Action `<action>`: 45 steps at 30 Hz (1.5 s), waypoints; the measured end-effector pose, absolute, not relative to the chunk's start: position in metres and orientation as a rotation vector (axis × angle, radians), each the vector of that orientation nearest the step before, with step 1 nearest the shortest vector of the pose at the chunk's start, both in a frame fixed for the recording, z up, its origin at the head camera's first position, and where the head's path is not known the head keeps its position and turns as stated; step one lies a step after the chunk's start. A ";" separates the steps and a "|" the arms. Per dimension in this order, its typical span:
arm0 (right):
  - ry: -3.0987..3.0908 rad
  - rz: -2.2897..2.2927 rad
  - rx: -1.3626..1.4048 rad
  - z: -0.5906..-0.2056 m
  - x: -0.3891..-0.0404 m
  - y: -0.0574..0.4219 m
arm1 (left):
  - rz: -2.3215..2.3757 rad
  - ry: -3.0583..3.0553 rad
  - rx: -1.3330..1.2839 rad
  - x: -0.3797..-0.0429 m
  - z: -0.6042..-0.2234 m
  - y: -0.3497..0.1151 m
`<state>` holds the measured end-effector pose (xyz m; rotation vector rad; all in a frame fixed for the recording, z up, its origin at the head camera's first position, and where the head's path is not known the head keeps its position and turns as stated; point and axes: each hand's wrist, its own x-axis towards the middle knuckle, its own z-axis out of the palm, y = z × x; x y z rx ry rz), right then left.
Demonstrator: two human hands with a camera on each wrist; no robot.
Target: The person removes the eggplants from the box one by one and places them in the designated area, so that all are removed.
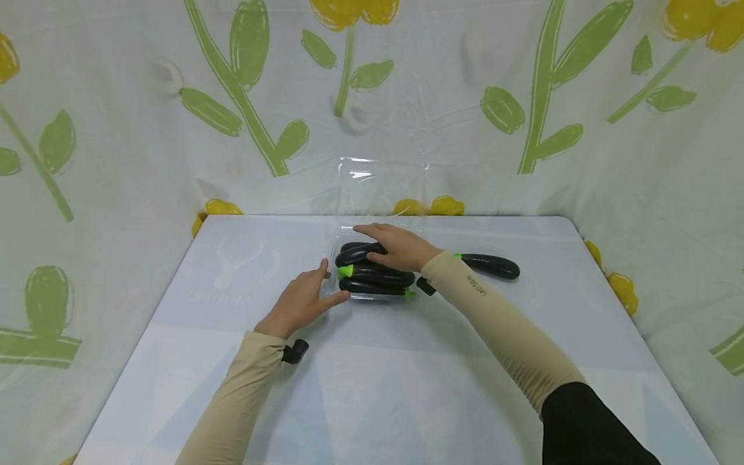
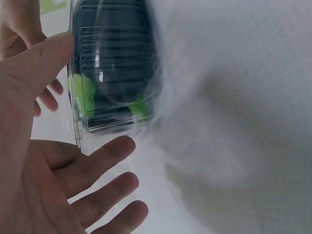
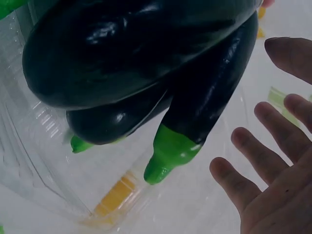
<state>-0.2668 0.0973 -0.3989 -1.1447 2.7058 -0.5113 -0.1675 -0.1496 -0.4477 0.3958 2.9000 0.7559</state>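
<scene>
Several glossy dark eggplants (image 1: 380, 276) with bright green stem ends lie heaped in a clear plastic box (image 2: 117, 127). My left hand (image 1: 298, 300) is at the box's near left corner. Its thumb touches the rim, and the other fingers spread loosely along the outside wall. Over the far part of the heap, my right hand (image 1: 401, 248) reaches with fingers extended and apart. In the right wrist view, those fingertips (image 3: 223, 168) stand beside an eggplant (image 3: 209, 92) whose green end points down. Part of the heap is hidden under the right hand.
The clear lid (image 1: 380, 187) stands raised behind the box against the flowered curtain (image 1: 447, 129). One more eggplant (image 1: 493, 266) lies on the pale table (image 1: 372, 387) to the right, partly behind the right sleeve (image 1: 500, 323).
</scene>
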 end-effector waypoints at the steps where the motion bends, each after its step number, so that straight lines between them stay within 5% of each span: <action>1: 2.700 -0.509 -1.154 -0.400 -0.267 0.096 | 0.757 2.901 0.399 -0.168 -0.448 -0.150; 45: 2.664 -0.374 -1.147 -0.414 -0.273 0.088 | 0.781 2.896 0.387 -0.167 -0.447 -0.148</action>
